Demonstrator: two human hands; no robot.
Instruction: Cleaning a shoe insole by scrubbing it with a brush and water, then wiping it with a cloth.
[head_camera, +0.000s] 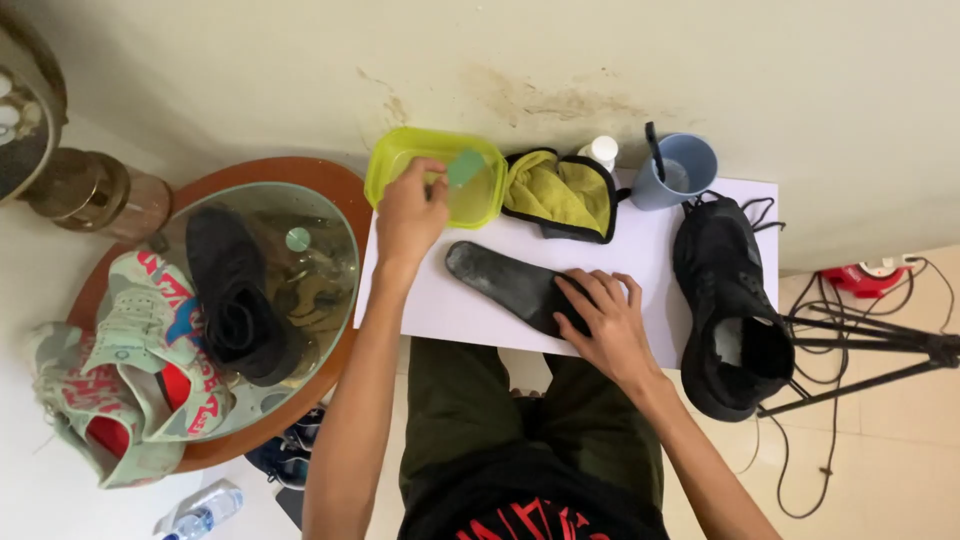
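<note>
Status: my right hand lies flat, fingers spread, pressing the heel end of the dark insole onto the white board across my lap; nothing pinched, just weight on it. My left hand is up at the lime-green tub, just past the insole's toe end, fingertips pinched on a small green sponge held over the tub. The insole sits diagonally mid-board, toe toward the tub, heel under my palm. The black shoe it looks to belong to stands right of the insole on the board's edge, insole already out. Beyond the insole: a yellow cloth with black trim, a small white bottle, and a blue mug with a dark brush handle in it. Progress, my read: insole is out and pinned, sponge at the tub; the insole surface shows no suds that I can make out, so scrubbing looks pending. Left of the insole, a second black shoe and a pale patterned pair wait on the round glass table.
</note>
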